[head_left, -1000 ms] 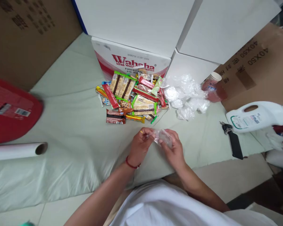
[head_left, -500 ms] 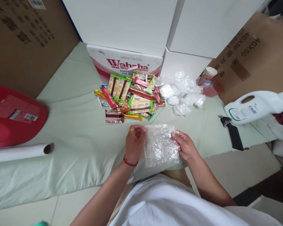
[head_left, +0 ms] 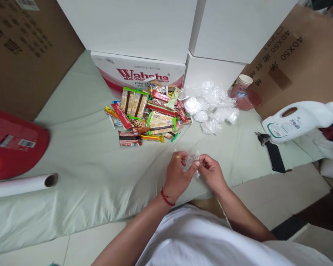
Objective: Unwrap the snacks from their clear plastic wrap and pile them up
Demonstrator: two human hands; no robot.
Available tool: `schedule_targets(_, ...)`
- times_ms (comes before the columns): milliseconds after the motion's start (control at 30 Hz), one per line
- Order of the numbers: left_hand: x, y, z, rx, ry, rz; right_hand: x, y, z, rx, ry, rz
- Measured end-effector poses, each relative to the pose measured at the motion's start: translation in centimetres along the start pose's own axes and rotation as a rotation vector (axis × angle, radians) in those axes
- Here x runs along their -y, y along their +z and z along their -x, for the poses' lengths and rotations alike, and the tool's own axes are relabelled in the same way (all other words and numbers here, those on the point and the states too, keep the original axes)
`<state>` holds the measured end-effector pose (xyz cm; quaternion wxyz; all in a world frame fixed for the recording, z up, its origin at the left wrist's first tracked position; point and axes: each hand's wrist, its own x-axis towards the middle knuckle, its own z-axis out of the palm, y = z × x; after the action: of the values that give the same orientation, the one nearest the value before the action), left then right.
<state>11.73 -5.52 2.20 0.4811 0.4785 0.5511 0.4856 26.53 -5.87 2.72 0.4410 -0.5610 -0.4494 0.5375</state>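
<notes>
Head cam: crumpled clear film (head_left: 193, 158) is btwn the hands, approx 4–5 o'clock from frame ctr. L hand (head_left: 179, 175) & R hand (head_left: 213, 174) both pinch it, fingertips nearly closed. Too bunched to tell long axis/pointing dir tbh. Snack pile (head_left: 161, 123) sits at 10–11 o'clock from it.

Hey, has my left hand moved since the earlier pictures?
Yes. Judged against the brown, black-banded snack packet, which lies beyond it, the left hand has shifted to the right, farther from that packet.
</notes>
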Motion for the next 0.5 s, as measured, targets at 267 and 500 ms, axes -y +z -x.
schedule_targets(267, 0.7, -0.1, -1.1, 0.046, -0.1, 0.119, -0.7, -0.5, -0.2, 0.061, -0.021, 0.054)
schedule_targets(500, 1.4, -0.7, -1.4, 0.014, -0.193, 0.294, -0.1, -2.0, -1.1, -0.079, 0.026, -0.03)
